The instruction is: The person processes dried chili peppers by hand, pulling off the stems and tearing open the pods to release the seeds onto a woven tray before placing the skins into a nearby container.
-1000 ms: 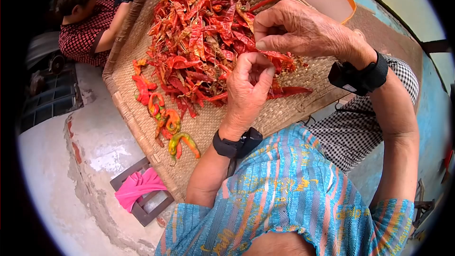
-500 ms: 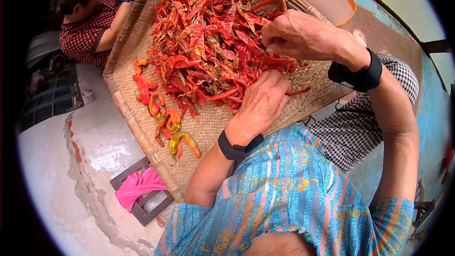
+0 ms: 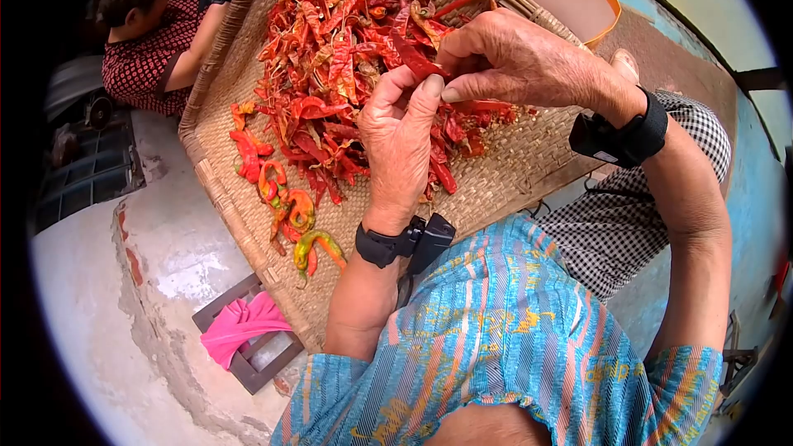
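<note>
A red chili pepper [image 3: 415, 58] is raised over the pile, its tip pointing up and to the left. My left hand [image 3: 398, 144] pinches it between thumb and fingers. My right hand [image 3: 533, 66] is closed at the pepper's other end, thumb against fingertips; the stem is hidden there. Beneath both hands spreads a heap of dried red chili peppers [image 3: 318, 74], wrinkled and partly pale, on a woven tray [image 3: 363, 235]. Fresher red, orange and green peppers [image 3: 301, 211] lie apart along the tray's left side.
Another person [image 3: 149, 41] at upper left rests a hand at the tray's rim. A pale container with an orange rim [image 3: 607, 4] stands beyond the tray. Pink cloth [image 3: 239, 330] drapes over a dark frame [image 3: 268, 363] on the floor at lower left.
My left hand has risen from the near edge of the pile to meet my right hand. A red chili pepper now shows between them. The other person has barely moved.
</note>
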A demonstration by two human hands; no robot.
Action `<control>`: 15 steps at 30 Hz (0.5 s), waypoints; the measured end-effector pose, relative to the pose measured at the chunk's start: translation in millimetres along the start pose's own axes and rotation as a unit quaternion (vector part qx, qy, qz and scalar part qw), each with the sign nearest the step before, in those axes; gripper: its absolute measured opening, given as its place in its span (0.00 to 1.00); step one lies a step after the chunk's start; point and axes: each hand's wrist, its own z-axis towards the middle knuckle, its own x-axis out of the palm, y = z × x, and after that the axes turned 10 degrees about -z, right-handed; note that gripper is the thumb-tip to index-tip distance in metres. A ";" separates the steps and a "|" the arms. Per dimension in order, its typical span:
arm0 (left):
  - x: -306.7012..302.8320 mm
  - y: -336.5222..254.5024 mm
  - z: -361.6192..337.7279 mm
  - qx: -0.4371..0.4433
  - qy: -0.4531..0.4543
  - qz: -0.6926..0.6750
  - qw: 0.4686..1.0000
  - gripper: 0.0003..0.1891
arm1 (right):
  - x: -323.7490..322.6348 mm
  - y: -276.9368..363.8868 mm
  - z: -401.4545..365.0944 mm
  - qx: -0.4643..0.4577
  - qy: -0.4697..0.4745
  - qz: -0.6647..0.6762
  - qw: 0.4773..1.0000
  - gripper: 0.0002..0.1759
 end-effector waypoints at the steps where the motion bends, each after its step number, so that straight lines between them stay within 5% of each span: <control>1: 0.3 0.2 0.2 0.001 0.005 -0.019 1.000 0.09 | -0.7 -3.1 -0.2 0.000 0.000 0.000 1.000 0.20; 5: 2.7 -1.3 -0.8 -0.029 0.005 -0.018 0.999 0.09 | -5.0 -4.1 -0.5 -0.013 0.000 -0.077 0.997 0.17; 7: 3.4 0.4 0.4 -0.011 -0.023 0.088 0.996 0.10 | -13.0 -1.3 -1.5 -0.007 -0.004 -0.108 0.994 0.15; 9: -0.4 4.8 0.9 0.014 0.028 0.212 0.977 0.11 | -26.0 0.2 -2.0 0.039 -0.079 -0.066 0.994 0.13; 10: -1.7 6.0 1.5 0.038 0.078 0.332 0.939 0.12 | -34.8 2.5 3.1 -0.016 -0.151 -0.128 0.980 0.13; 11: -0.5 6.2 1.8 0.076 0.116 0.406 0.903 0.14 | -49.4 12.3 -4.5 -0.026 -0.263 -0.313 0.912 0.06; 13: -5.8 17.5 1.3 0.147 0.151 0.512 0.833 0.15 | -66.5 0.1 -3.8 0.103 -0.277 -0.184 0.937 0.06; 15: -3.0 21.2 0.2 0.180 0.152 0.542 0.807 0.15 | -78.6 -20.3 -4.4 0.034 -0.398 -0.321 0.859 0.06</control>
